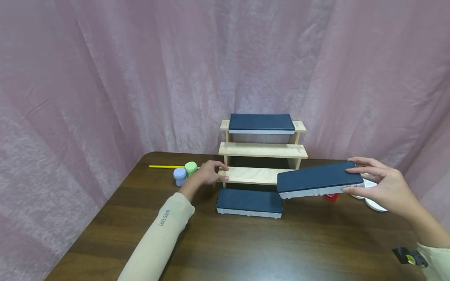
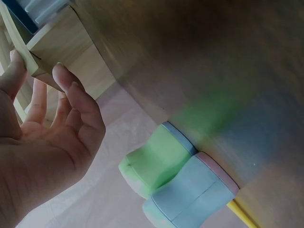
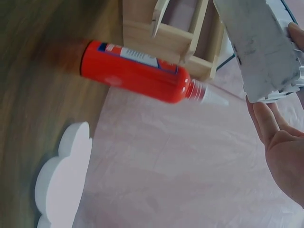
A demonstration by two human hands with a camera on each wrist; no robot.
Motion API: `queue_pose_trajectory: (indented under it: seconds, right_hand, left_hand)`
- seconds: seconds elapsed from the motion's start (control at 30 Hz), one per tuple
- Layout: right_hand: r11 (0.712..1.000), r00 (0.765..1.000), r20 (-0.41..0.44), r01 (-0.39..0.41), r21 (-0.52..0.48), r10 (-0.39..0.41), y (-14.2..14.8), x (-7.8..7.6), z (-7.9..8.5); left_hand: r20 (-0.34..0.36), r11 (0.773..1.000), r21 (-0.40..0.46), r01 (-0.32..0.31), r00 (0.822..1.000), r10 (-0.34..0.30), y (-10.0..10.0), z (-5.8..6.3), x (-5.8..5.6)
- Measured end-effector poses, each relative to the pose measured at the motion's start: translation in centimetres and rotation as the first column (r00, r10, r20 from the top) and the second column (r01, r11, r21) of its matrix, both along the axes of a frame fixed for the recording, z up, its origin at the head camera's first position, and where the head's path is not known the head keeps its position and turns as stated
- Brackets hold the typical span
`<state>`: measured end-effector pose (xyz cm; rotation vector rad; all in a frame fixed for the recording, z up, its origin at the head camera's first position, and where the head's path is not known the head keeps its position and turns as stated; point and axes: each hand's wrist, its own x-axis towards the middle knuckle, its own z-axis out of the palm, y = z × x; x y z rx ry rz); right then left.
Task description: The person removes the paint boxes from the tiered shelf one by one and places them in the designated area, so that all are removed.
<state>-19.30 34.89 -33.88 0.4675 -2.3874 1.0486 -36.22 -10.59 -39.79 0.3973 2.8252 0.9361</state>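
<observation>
A stepped wooden rack (image 1: 263,150) stands at the back of the table. My left hand (image 1: 209,172) pinches the left end of its lowest step, thumb below and fingers above in the left wrist view. My right hand (image 1: 384,186) grips the right end of a flat white box with a dark blue top (image 1: 318,177), held up and tilted over the rack's right side. Its pale underside (image 3: 259,52) shows in the right wrist view. A similar blue-topped box (image 1: 261,123) lies on the top step. Another blue-topped box (image 1: 249,201) sits on the table before the rack.
Left of the rack stand a green tub (image 1: 191,168) and a blue tub (image 1: 180,176) beside a yellow stick (image 1: 165,166). On the right are a red bottle (image 3: 133,71) with a clear nozzle and a white cloud-shaped piece (image 3: 64,175). A pink curtain (image 1: 175,78) hangs behind.
</observation>
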Motion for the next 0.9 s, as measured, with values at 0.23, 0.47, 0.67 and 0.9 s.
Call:
queue_pose_trajectory:
  seconds: [0.23,0.47,0.67,0.9]
  right_hand:
    - [0.998,0.996,0.071,0.055,0.028,-0.057,1.0,0.4,-0.7]
    - [0.997,0.996,0.061,0.054,0.050,-0.057,1.8,0.6,-1.3]
    - [0.994,0.988,0.123,0.090,0.057,-0.097,2.6,0.7,-1.9]
    - [0.995,0.985,0.157,0.067,0.073,-0.077,2.9,0.6,-2.3]
  left_hand:
    - [-0.003,1.000,0.006,0.013,1.000,-0.013,-0.1,-0.1,0.0]
    - [0.010,1.000,0.012,0.012,1.000,-0.012,0.2,0.0,0.1]
    - [0.001,1.000,0.006,0.014,1.000,-0.014,0.0,-0.1,0.0]
    - [-0.001,1.000,-0.007,0.002,1.000,-0.002,-0.1,-0.1,-0.2]
